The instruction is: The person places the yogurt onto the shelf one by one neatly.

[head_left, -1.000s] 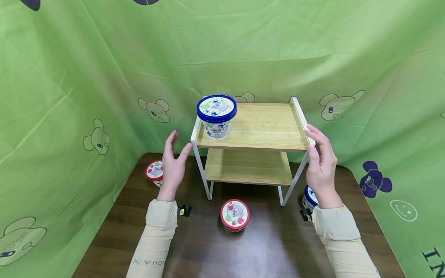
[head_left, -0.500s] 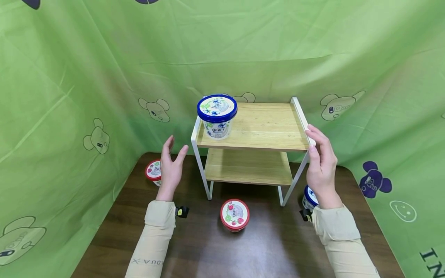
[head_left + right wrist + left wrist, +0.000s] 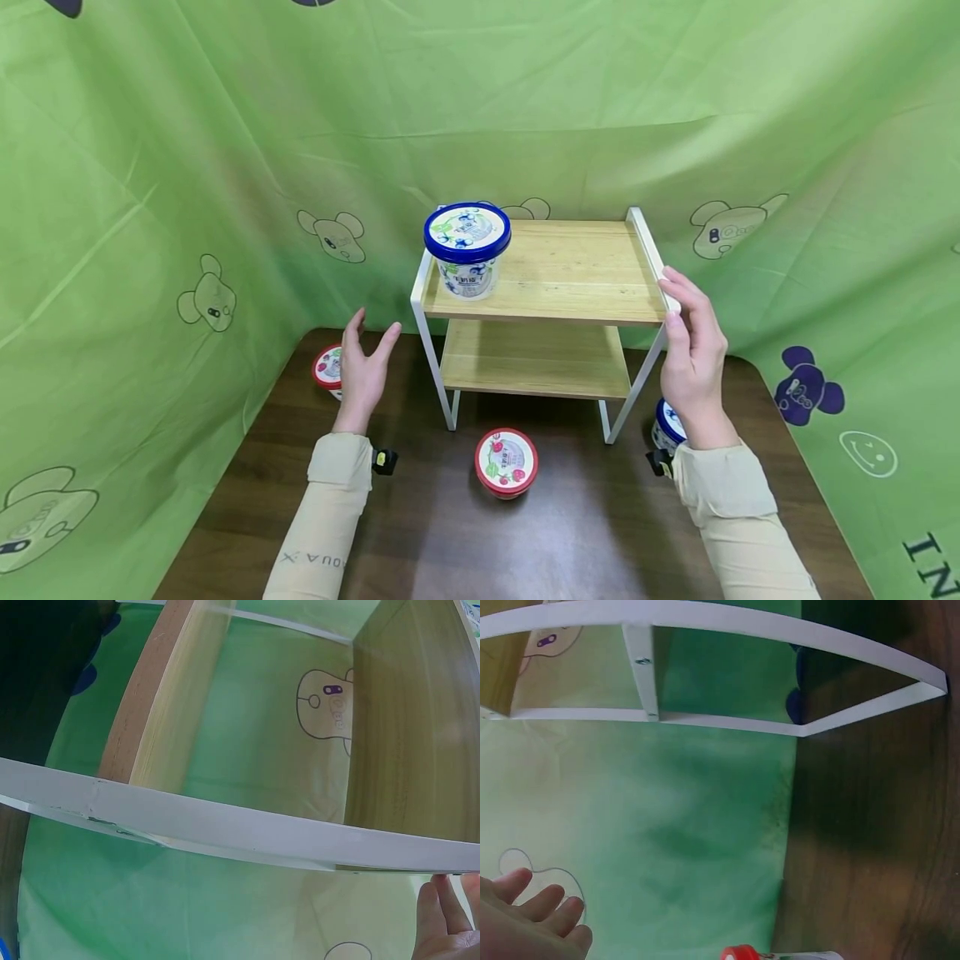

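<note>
My left hand (image 3: 362, 375) is raised left of a small two-tier shelf (image 3: 570, 275), thumb and fingers spread, holding nothing. Partly behind it stands a red-lidded pudding cup (image 3: 327, 367); its red rim (image 3: 742, 952) peeks into the left wrist view's bottom edge. With fairly straight fingers, my right hand (image 3: 693, 367) touches the shelf's white side frame (image 3: 651, 250) near the top front right corner. In the right wrist view, those fingertips (image 3: 441, 889) meet the frame from outside. A blue-lidded pudding cup (image 3: 467, 250) sits upright on the top board's left side.
Another red-lidded cup (image 3: 506, 463) stands on the dark wood table (image 3: 465, 550) before the shelf. A second blue-lidded cup (image 3: 667, 425) is partly hidden by my right wrist. The lower board (image 3: 536, 358) lies beneath the top one. Green printed cloth (image 3: 570, 100) hangs behind and at both sides.
My left hand has drawn back, down and slightly left, away from the shelf, covering more of the left red-lidded cup. My right hand keeps its place on the shelf frame.
</note>
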The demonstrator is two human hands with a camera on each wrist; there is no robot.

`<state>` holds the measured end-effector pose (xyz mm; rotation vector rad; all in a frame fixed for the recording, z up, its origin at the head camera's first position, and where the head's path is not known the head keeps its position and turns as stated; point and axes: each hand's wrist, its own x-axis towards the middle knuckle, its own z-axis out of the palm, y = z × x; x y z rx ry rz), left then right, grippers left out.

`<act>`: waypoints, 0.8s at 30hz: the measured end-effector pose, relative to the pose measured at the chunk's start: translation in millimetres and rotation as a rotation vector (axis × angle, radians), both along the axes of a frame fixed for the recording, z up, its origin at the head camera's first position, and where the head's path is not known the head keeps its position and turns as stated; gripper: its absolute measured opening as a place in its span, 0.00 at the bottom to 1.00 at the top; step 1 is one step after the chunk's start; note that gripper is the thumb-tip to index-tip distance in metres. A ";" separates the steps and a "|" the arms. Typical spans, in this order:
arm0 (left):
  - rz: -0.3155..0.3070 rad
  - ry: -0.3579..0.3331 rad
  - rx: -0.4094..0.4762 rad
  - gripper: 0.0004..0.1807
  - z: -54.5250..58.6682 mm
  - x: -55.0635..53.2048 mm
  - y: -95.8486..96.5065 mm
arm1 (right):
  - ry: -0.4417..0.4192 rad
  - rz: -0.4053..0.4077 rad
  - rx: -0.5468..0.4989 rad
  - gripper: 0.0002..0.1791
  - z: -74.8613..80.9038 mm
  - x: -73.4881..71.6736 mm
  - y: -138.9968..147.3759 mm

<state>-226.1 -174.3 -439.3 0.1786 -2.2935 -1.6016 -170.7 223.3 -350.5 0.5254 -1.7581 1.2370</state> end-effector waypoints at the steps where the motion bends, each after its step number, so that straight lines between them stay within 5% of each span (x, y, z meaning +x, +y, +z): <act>1: 0.001 -0.005 -0.003 0.49 -1.0 -0.2 -0.5 | -0.001 0.000 0.000 0.18 0.0 -0.1 0.0; 10: 0.027 0.004 -0.134 0.53 -6.4 -12.0 -12.0 | -0.008 -0.004 0.002 0.18 -0.1 -0.2 0.2; 24: 0.081 -0.020 -0.251 0.58 0.5 -30.7 -39.3 | -0.019 0.002 0.003 0.18 -0.3 0.7 -0.1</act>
